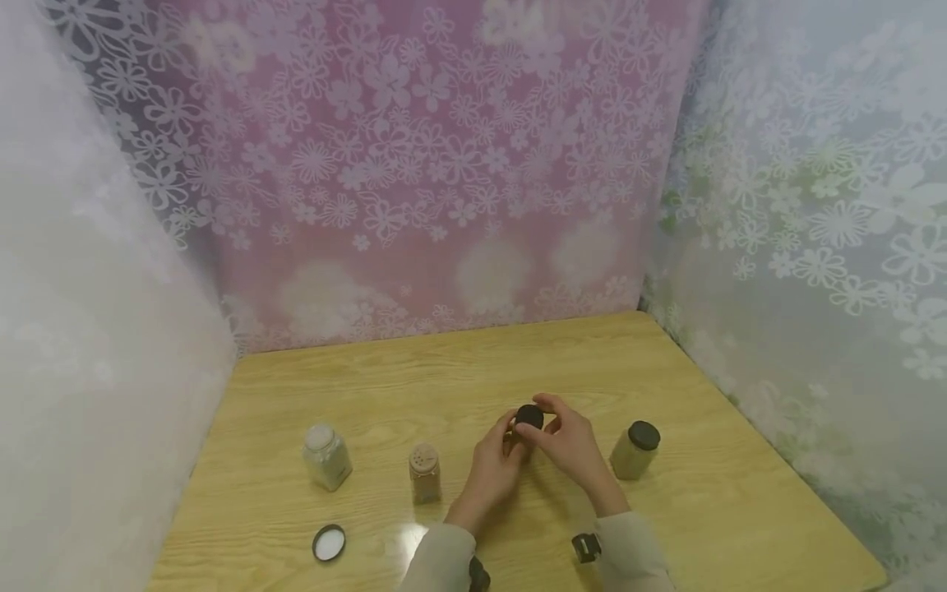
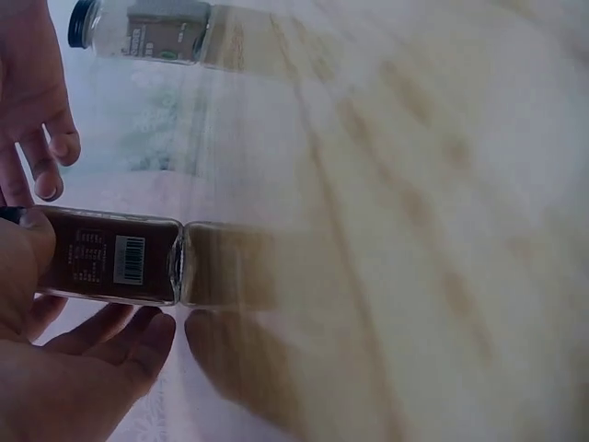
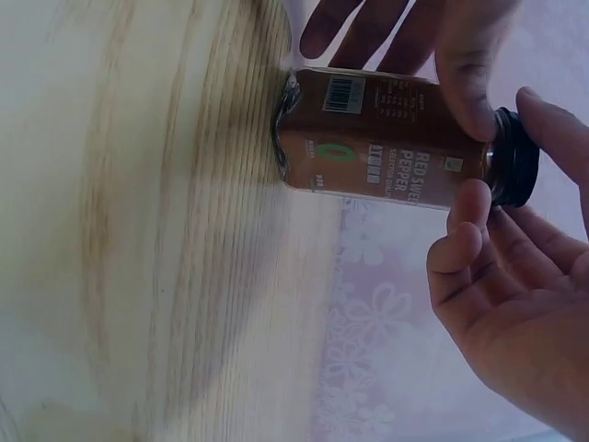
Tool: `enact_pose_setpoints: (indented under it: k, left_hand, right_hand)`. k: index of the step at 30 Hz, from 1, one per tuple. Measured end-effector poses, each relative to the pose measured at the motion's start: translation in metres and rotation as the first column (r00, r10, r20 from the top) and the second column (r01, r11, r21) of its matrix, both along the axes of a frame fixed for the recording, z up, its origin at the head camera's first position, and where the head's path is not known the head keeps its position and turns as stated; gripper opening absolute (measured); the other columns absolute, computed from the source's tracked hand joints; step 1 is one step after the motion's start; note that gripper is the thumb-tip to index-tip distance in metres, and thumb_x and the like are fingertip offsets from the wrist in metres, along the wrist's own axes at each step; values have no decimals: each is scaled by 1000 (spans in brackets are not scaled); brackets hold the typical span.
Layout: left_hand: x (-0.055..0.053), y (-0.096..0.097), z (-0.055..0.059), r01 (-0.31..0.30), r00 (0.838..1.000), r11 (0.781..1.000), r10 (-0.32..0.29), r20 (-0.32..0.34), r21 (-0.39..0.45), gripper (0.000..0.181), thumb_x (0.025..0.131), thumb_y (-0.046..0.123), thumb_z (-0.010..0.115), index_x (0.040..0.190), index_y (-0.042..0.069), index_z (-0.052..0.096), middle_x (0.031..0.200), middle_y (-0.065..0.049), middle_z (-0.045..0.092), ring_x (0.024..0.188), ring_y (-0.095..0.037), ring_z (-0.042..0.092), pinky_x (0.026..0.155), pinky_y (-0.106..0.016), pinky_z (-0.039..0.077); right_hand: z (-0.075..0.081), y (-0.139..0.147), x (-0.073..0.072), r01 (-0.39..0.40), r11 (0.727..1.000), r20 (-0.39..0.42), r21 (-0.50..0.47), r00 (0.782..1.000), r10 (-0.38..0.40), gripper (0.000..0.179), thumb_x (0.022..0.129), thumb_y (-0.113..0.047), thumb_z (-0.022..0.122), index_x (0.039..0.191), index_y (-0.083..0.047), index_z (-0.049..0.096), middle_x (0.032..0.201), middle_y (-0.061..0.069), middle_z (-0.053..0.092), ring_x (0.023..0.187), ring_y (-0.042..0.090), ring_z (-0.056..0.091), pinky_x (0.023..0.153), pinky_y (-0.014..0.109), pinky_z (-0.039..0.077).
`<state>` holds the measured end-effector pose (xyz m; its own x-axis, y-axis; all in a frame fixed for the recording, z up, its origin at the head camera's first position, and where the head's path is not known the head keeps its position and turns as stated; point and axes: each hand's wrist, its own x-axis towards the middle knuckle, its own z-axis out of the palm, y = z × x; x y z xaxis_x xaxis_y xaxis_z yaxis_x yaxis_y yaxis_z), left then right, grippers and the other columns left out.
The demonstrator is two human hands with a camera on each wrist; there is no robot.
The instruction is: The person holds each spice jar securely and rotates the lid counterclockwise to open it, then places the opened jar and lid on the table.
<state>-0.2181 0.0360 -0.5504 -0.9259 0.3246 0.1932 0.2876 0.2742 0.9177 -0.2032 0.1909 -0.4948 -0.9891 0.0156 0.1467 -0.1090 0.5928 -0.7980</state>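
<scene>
Floral curtain (image 1: 414, 164) at back, wood-grain table (image 1: 355, 370) below. L hand (image 1: 494, 467) grips the red sweet pepper jar (image 3: 368, 138) near its neck, thumb one side, fingers opp.; jar upright btwn both sets of fingers, base at tabletop. R hand (image 1: 575, 446) thumb + fingers pinch the black cap (image 1: 528, 413) on top of that jar, just above L fingers; other R fingers loosely curled. Green-filled jar w/ dark lid (image 1: 631, 460) near, to R of the R fingers. Left of L fingers: shaker jar w/ holed top (image 1: 425, 487) near, white-topped jar (image 1: 327, 462) well apart, plus black-rimmed loose lid (image 1: 329, 543), white inside facing up, nearer the wearer than the fingers. Light sleeves (image 1: 442, 559) behind both hands.
</scene>
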Motion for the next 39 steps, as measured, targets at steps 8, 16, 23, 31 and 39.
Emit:
enact_pose_setpoints:
  k: [8, 16, 23, 31, 39]
  left_hand:
    - [-1, 0, -5, 52, 998, 998, -53, 30, 31, 55, 107, 22, 47, 158, 24, 26, 147, -13, 50, 134, -31, 51, 106, -46, 47]
    - [-2, -2, -5, 58, 998, 998, -59, 37, 28, 54, 106, 35, 45, 158, 32, 27, 151, -10, 47, 139, -36, 44, 107, -59, 42]
    - [-1, -2, -3, 74, 992, 997, -74, 104, 8, 54, 106, 46, 36, 157, 41, 21, 158, -11, 36, 141, -36, 40, 110, -59, 38]
    - [-1, 0, -3, 53, 996, 998, -54, 74, 17, 52, 106, 48, 33, 157, 40, 25, 153, -12, 44, 139, -37, 42, 109, -60, 39]
    - [-1, -1, -3, 27, 993, 999, -29, 113, 20, 52, 106, 46, 37, 156, 37, 28, 154, -13, 43, 142, -35, 40, 112, -59, 36]
  right_hand:
    - [-3, 4, -1, -43, 999, -43, 8, 998, 44, 55, 88, -41, 75, 133, -12, 59, 127, 8, 65, 83, 16, 60, 60, 25, 51]
    - [-4, 7, -1, -113, 994, -61, 12, 992, 113, 55, 94, -35, 70, 141, -13, 53, 134, 11, 60, 86, 18, 59, 65, 26, 52]
    - [-3, 6, -1, -27, 998, -5, -60, 1000, 27, 59, 87, -43, 76, 132, -12, 53, 131, 12, 63, 83, 18, 60, 61, 26, 50]
    - [-4, 9, 0, -111, 991, -36, -79, 993, 109, 54, 93, -36, 71, 140, -14, 53, 136, 12, 57, 85, 22, 58, 64, 26, 51]
    - [-4, 6, -3, -48, 998, 1, -49, 999, 48, 57, 88, -43, 75, 134, -16, 54, 132, 9, 61, 80, 19, 59, 59, 26, 50]
